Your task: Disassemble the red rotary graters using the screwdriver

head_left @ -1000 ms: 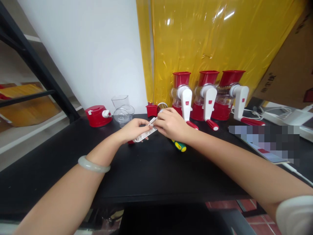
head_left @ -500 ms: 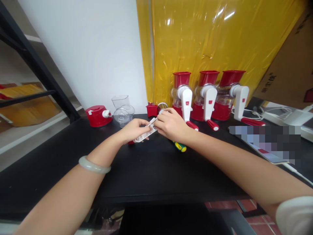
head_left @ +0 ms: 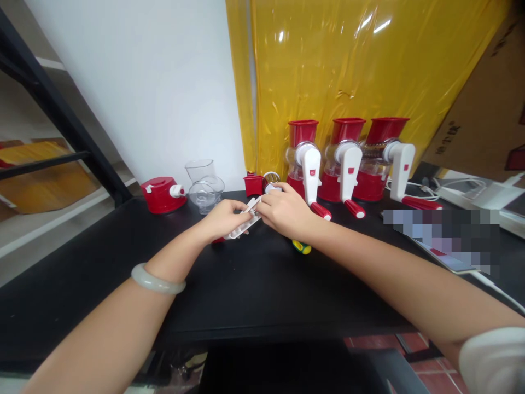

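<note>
My left hand is closed around a white plastic crank handle, its hollow ribbed side turned up. A thin white strip lies along the upper edge of this part, by my left thumb. My right hand has its fingers bent and pinched at the far end of the same crank handle; the fingertips are partly hidden. A bit of red shows under my left hand. Just below my right wrist lies a screwdriver with a green and yellow handle, partly covered by the arm.
Three red and white rotary graters stand at the back right. Behind my hands are a red part and a metal grater drum. A red base and a clear housing sit left. A tablet lies right on the black table.
Both hands stay on the crank handle and have barely moved. The thin white strip now stands at a wider angle from it. The view has shifted slightly.
</note>
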A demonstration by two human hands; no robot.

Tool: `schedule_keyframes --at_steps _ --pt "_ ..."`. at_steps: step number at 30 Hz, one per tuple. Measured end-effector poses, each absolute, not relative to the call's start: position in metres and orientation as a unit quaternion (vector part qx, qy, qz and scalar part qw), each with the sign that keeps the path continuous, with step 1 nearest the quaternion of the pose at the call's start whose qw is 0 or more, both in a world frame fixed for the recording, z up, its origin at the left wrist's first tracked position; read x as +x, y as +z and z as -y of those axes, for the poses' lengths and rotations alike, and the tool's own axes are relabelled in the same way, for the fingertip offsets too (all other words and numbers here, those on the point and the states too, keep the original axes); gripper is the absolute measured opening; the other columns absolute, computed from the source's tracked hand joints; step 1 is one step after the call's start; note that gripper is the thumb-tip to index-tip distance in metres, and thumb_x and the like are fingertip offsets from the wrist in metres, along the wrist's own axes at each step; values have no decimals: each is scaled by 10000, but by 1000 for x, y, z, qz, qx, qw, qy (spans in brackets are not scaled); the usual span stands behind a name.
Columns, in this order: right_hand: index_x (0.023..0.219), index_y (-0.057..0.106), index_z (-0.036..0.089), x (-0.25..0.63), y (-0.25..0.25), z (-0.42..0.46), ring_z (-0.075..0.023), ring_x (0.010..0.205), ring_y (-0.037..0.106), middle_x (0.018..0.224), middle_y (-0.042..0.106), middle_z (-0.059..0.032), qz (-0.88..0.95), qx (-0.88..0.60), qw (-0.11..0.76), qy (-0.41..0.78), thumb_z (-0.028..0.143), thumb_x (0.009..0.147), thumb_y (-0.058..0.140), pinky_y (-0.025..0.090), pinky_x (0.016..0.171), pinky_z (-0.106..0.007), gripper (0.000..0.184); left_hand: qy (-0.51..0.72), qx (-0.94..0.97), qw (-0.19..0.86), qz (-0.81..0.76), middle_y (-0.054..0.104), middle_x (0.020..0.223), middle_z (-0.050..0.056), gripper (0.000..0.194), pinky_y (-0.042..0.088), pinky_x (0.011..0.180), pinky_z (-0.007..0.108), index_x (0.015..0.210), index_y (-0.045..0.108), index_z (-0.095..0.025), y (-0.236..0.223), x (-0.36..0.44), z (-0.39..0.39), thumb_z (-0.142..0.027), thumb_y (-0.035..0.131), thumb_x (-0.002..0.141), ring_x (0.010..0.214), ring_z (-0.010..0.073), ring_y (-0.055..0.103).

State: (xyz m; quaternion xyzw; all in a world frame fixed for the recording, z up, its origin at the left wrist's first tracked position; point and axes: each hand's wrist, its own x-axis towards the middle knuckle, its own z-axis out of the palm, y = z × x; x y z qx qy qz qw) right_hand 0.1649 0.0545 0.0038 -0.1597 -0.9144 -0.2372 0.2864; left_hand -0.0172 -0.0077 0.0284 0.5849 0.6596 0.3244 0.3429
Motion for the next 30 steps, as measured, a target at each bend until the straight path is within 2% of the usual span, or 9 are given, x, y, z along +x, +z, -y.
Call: schedule_keyframes --at_steps 7,11,16,20,22,24,26,30 --pt "997 697 155 166 -1 -58 -222 896 601 918 713 -89 918 -157 317 -179 285 956 564 337 978 -401 191 319 598 316 -664 708 593 33 242 460 461 230 869 749 -154 24 -19 7 -335 747 708 515 190 667" --pt "954 695 161 164 -3 -59 -209 871 590 901 707 -76 917 -143 317 -198 266 982 521 324 1002 -390 205 316 608 308 -660 710 591 34 223 467 474 229 847 748 -153 25 -18 7 -332 736 715 535 196 679" --pt "897 690 160 163 -3 -58 -186 832 577 866 697 -61 921 -138 306 -198 237 1003 475 313 1019 -389 252 307 603 319 -664 707 592 31 243 461 464 231 907 736 -150 26 -16 8 -314 710 731 523 194 674" --pt "896 689 164 166 5 -57 -185 855 589 864 691 -63 925 -150 330 -114 243 975 531 337 976 -379 193 293 606 300 -676 712 609 25 278 485 502 235 956 739 -152 27 -15 9 -331 682 751 562 198 692" --pt "894 689 167 168 14 -57 -172 822 590 835 677 -47 926 -170 334 -44 226 928 596 367 898 -346 115 275 612 279 -687 716 625 21 306 489 516 242 998 742 -158 26 -17 8 -335 658 763 574 201 695" --pt "877 691 163 171 22 -58 -145 740 571 783 654 -27 930 -207 301 30 183 878 632 379 780 -297 62 250 630 232 -698 724 654 23 319 480 525 247 1015 747 -166 23 -20 6 -334 637 767 584 200 690" --pt "849 694 160 174 29 -58 -122 669 543 741 637 -13 938 -245 227 94 141 838 642 363 677 -261 57 226 659 159 -700 736 706 34 315 457 531 254 995 759 -174 20 -23 4 -345 624 767 606 200 682" --pt "815 698 178 177 30 -59 -115 628 537 732 650 -13 948 -278 89 123 136 804 639 345 599 -244 73 192 696 54 -690 750 838 59 342 423 546 284 994 780 -192 13 -29 1 -387 594 784 638 207 659"
